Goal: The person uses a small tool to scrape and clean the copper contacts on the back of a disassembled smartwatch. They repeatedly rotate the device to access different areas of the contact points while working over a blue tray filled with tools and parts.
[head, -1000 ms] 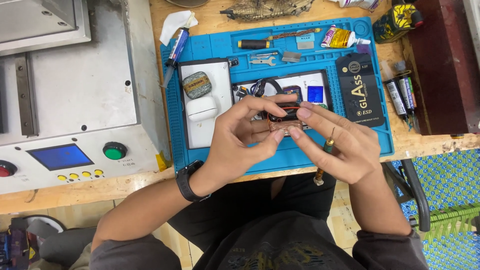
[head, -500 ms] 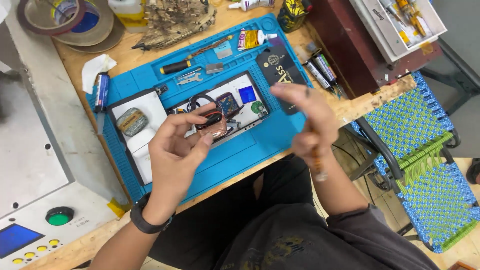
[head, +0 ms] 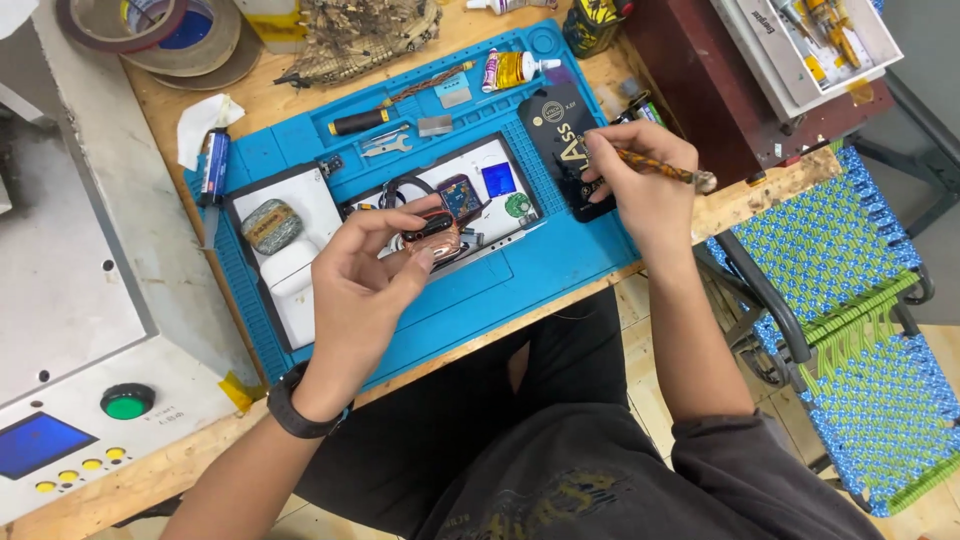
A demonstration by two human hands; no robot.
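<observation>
My left hand (head: 365, 275) holds a small opened copper-coloured device (head: 432, 236) over the white tray (head: 505, 215) on the blue work mat (head: 560, 262). A black band hangs from the device. My right hand (head: 640, 185) is off to the right, over a black flat box (head: 560, 140), and grips a thin tool with a mottled orange-brown handle (head: 660, 167). A small blue circuit part (head: 459, 195) and a blue square piece (head: 498, 179) lie in the tray beside the device.
A grey-green stone (head: 270, 226) and a white pad (head: 290, 270) sit at the mat's left. A screwdriver (head: 360, 121), tweezers (head: 385, 145) and a glue tube (head: 515, 69) lie along its top. A grey machine with a green button (head: 127, 402) stands left; a woven chair (head: 860, 330) right.
My right hand has moved away from the device to the right, over the black box, with the tool in it. The left hand still holds the device. The camera has swung right.
</observation>
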